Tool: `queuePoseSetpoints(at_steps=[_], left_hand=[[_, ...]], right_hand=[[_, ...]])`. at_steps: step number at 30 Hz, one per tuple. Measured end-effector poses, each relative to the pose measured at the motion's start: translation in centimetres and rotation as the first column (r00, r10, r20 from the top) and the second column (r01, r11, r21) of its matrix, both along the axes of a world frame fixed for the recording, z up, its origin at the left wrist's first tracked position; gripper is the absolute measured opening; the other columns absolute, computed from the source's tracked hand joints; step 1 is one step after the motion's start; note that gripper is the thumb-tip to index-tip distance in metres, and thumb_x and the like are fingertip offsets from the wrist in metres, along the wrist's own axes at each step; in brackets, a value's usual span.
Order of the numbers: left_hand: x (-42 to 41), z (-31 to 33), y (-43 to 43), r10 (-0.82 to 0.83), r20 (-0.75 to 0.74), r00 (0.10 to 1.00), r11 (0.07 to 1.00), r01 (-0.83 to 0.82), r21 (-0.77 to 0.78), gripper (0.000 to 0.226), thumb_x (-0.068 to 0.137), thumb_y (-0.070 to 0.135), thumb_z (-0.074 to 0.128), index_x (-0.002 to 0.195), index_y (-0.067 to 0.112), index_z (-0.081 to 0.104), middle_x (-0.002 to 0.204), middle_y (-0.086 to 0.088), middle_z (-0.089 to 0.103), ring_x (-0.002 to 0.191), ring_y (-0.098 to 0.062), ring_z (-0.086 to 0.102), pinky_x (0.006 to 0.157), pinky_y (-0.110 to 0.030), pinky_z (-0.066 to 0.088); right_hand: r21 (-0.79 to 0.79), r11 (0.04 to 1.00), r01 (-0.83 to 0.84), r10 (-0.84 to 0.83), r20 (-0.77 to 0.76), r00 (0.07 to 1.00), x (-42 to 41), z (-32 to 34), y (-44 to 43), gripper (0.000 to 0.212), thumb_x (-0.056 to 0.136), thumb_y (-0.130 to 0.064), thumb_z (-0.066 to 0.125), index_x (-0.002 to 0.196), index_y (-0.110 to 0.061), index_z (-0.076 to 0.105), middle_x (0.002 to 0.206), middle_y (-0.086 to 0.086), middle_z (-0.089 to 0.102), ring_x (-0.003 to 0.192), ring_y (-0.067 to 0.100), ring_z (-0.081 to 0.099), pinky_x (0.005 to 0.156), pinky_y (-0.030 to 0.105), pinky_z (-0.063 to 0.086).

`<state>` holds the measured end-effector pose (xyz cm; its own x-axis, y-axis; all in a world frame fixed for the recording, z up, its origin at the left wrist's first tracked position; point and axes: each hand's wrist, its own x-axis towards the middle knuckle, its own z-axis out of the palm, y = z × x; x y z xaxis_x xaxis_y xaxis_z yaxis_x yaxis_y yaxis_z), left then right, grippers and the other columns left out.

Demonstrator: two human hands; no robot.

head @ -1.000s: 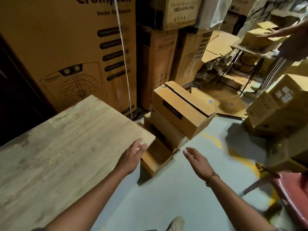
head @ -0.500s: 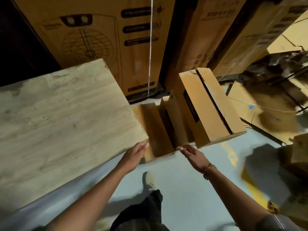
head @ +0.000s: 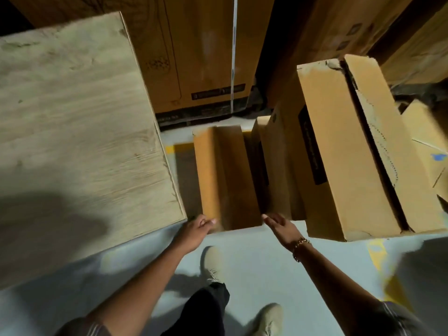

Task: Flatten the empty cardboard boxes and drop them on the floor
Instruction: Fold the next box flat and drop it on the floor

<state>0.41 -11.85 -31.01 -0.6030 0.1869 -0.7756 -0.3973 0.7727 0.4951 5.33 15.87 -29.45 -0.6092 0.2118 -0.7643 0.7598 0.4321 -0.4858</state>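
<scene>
An empty cardboard box (head: 225, 175), open at the top, stands on the floor just right of the wooden table. My left hand (head: 197, 227) is at its near left corner and seems to touch the edge, fingers loosely curled. At the box's near right corner my right hand (head: 278, 224) reaches in with fingers apart, wearing a bracelet at the wrist. A second box (head: 278, 166) leans against the open one. A larger closed box (head: 346, 151) lies tilted on top of that, to the right.
The wooden tabletop (head: 80, 132) fills the left. Tall printed cartons (head: 208, 54) form a wall behind the boxes. Flattened cardboard (head: 424, 141) lies at the far right. My feet (head: 213, 265) stand on the grey floor (head: 247, 253) in front of the boxes.
I have stepped closer and tilted my view down. Both hands have moved forward from the air to the near corners of the open box.
</scene>
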Motion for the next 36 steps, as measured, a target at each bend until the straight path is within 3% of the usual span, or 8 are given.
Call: queuePoseSetpoints(at_steps=[8, 12, 16, 19, 24, 27, 32, 36], left_hand=[[-1.4, -19.7, -0.1, 0.217, -0.001, 0.976, 0.971, -0.216, -0.098, 0.071, 0.093, 0.064, 0.047, 0.15, 0.023, 0.035, 0.155, -0.004, 0.039, 0.139, -0.025, 0.041, 0.11, -0.038, 0.035], [-1.4, -27.3, 0.5, 0.332, 0.045, 0.942, 0.94, -0.326, -0.101, 0.085, 0.088, 0.07, 0.05, 0.156, 0.025, 0.022, 0.16, -0.005, 0.03, 0.144, -0.027, 0.034, 0.114, -0.045, 0.031], [-1.9, -32.8, 1.5, 0.465, 0.086, 0.881, 0.885, -0.461, -0.058, 0.102, 0.081, 0.074, 0.057, 0.157, 0.021, 0.016, 0.161, -0.011, 0.026, 0.146, -0.031, 0.027, 0.116, -0.046, 0.026], [-1.4, -34.7, 2.3, 0.575, 0.105, 0.811, 0.814, -0.58, 0.023, 0.097, 0.083, 0.061, 0.065, 0.157, 0.022, 0.016, 0.162, -0.008, 0.023, 0.147, -0.03, 0.027, 0.116, -0.045, 0.027], [-0.1, -29.4, 3.2, 0.724, 0.029, 0.689, 0.67, -0.713, 0.205, 0.102, 0.07, 0.069, 0.073, 0.153, 0.029, 0.029, 0.143, -0.002, 0.053, 0.126, -0.025, 0.053, 0.101, -0.037, 0.043], [0.9, -23.7, 3.1, 0.711, -0.029, 0.703, 0.692, -0.691, 0.209, 0.107, 0.057, 0.088, 0.067, 0.146, 0.037, 0.038, 0.128, 0.004, 0.064, 0.112, -0.02, 0.062, 0.098, -0.046, 0.051], [4.2, -9.9, 4.5, 0.691, -0.11, 0.715, 0.718, -0.66, 0.219, 0.099, 0.062, 0.088, 0.061, 0.146, 0.039, 0.038, 0.125, 0.004, 0.065, 0.108, -0.018, 0.064, 0.093, -0.046, 0.055], [7.2, 0.7, 5.2, 0.698, -0.125, 0.705, 0.712, -0.663, 0.232, 0.099, 0.062, 0.09, 0.06, 0.145, 0.042, 0.036, 0.128, 0.004, 0.064, 0.111, -0.02, 0.064, 0.092, -0.048, 0.056]], right_hand=[[-0.132, 0.991, 0.028, -0.033, -0.04, 0.999, -2.7, -19.8, 2.1, 0.101, 0.071, -0.08, 0.059, 0.15, -0.022, 0.036, 0.151, -0.002, 0.044, 0.134, 0.018, 0.046, 0.109, 0.037, 0.038], [-0.195, 0.974, 0.117, -0.128, -0.044, 0.991, -3.9, -27.8, 2.4, 0.088, 0.086, -0.051, 0.069, 0.154, -0.016, 0.026, 0.146, 0.0, 0.044, 0.137, 0.025, 0.042, 0.107, 0.037, 0.037], [-0.282, 0.946, 0.157, -0.187, -0.081, 0.979, -4.5, -33.6, 2.4, 0.032, 0.091, -0.026, 0.068, 0.121, -0.025, 0.056, 0.121, -0.002, 0.059, 0.121, 0.018, 0.053, 0.094, 0.029, 0.042], [-0.372, 0.909, 0.19, -0.259, -0.145, 0.955, -4.2, -35.3, 2.2, 0.029, 0.088, -0.022, 0.072, 0.112, -0.031, 0.059, 0.116, -0.007, 0.065, 0.112, 0.015, 0.061, 0.081, 0.018, 0.049], [-0.45, 0.85, 0.273, -0.4, -0.216, 0.891, -3.4, -31.0, 2.4, 0.037, 0.085, -0.008, 0.073, 0.119, -0.019, 0.064, 0.113, -0.001, 0.071, 0.095, 0.002, 0.07, 0.078, 0.017, 0.054], [-0.473, 0.833, 0.288, -0.433, -0.231, 0.871, -2.6, -23.7, 2.7, 0.038, 0.087, -0.008, 0.072, 0.122, -0.018, 0.061, 0.107, -0.009, 0.071, 0.089, -0.005, 0.069, 0.072, 0.012, 0.054], [-0.474, 0.857, 0.202, -0.33, -0.203, 0.922, 0.5, -9.5, 3.7, 0.071, 0.058, -0.069, 0.079, 0.117, -0.033, 0.066, 0.107, -0.019, 0.072, 0.097, -0.007, 0.066, 0.077, 0.012, 0.05], [-0.377, 0.904, 0.201, -0.329, -0.312, 0.891, 3.6, 1.2, 4.9, 0.075, 0.064, -0.061, 0.078, 0.132, -0.04, 0.053, 0.115, -0.014, 0.07, 0.11, 0.011, 0.064, 0.09, 0.037, 0.054]])
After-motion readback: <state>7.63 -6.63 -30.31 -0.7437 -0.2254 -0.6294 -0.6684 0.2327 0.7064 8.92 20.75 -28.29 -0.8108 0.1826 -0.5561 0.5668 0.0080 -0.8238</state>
